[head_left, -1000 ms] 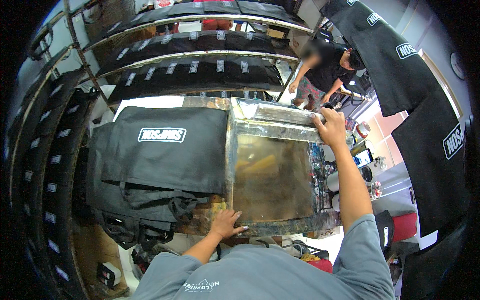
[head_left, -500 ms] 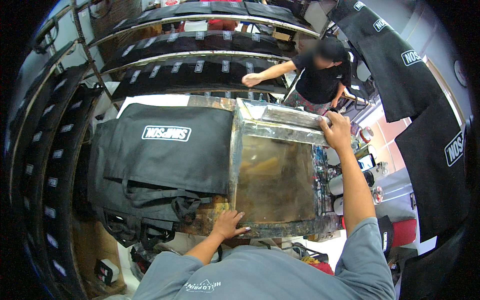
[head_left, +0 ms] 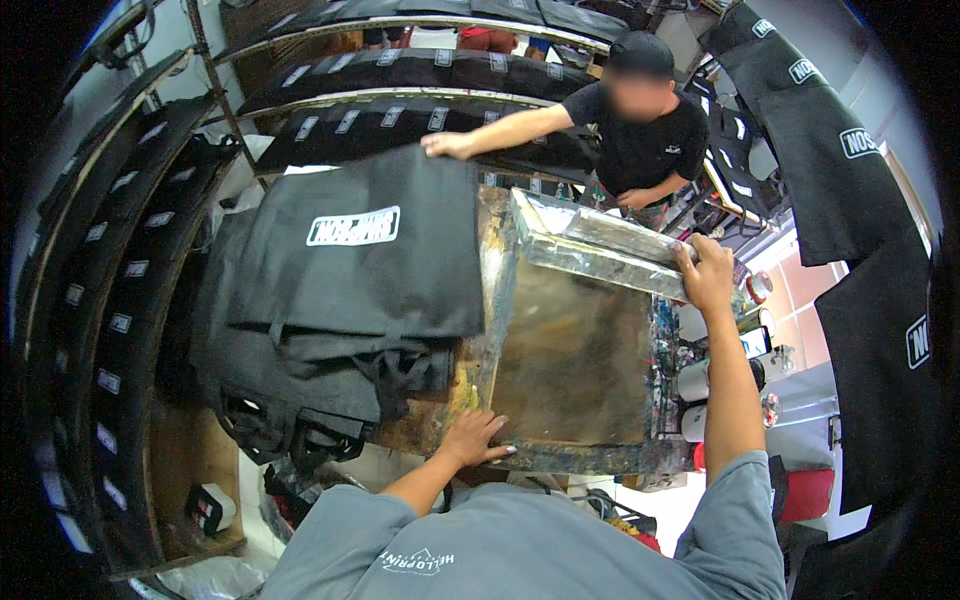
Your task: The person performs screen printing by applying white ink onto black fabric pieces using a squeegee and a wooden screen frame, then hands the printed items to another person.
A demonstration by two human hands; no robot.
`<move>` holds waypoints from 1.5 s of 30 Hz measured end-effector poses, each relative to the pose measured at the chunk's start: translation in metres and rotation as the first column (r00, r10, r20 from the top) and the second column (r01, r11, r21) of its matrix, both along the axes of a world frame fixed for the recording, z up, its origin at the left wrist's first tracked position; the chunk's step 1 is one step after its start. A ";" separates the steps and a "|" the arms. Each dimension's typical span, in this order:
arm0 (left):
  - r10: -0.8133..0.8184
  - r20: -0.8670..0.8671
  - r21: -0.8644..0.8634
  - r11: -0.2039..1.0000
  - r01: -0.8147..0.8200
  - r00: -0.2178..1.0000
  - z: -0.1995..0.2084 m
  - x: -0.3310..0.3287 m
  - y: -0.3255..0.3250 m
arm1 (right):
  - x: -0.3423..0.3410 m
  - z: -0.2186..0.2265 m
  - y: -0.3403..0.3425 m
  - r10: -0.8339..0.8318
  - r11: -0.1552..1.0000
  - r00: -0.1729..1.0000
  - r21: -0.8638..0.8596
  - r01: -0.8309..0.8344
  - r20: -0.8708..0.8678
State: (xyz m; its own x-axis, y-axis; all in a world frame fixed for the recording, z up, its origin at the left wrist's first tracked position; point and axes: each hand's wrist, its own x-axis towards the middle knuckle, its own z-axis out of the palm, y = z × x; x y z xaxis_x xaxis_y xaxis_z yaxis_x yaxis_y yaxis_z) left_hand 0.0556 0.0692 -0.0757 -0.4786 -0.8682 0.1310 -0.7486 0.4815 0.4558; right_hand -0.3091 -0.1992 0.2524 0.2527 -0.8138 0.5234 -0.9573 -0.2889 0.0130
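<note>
Right hand (head_left: 710, 278): curling snugly round the right end of the far bar (head_left: 605, 270), hiding that end and the palm side.
Left hand (head_left: 474, 438): spreading its thumb from loosely bent fingers, gripping nothing, resting on the table edge (head_left: 580, 460); not showing clearly whether touching the panel (head_left: 575, 350).
Far bar: running leftward from the right fingers, looking scuffed and silvery, bearing a narrower worn strip (head_left: 630, 238).
Panel: lying between both hands' fingers, showing a smooth, murky brown sheet, blurring whatever is sitting beneath.
Black bag (head_left: 400, 275): draping beyond and left of the left fingers, showing matte cloth, a white label and bunched straps, covering darker folds.
Co-worker's hand (head_left: 450, 146): touching the bag's far edge, hiding fingertips.
Rack (head_left: 400, 92): standing beyond all fingers, bearing black cloth, running out of view above.
</note>
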 end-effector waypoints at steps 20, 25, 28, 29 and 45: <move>0.748 0.416 -0.132 0.612 -0.779 0.517 0.072 0.158 -0.101 | -0.002 0.004 -0.008 0.028 1.000 0.999 -0.010 -0.028 0.028; 0.742 0.153 -0.133 0.670 -0.730 0.653 0.079 0.202 -0.094 | 0.000 0.005 -0.005 0.031 0.999 0.999 0.015 -0.032 0.039; 0.635 0.003 -0.115 0.768 -0.630 0.773 0.133 0.222 -0.091 | 0.000 0.005 -0.005 0.021 0.999 0.999 0.047 -0.023 0.042; 0.583 -0.056 -0.022 0.811 -0.585 0.810 0.156 0.224 -0.092 | -0.001 0.006 -0.006 0.015 0.999 0.999 0.050 -0.017 0.036; 0.051 -0.242 0.272 0.962 0.018 0.969 0.077 -0.224 -0.130 | -0.001 0.024 -0.030 0.046 0.999 0.997 0.016 -0.047 0.056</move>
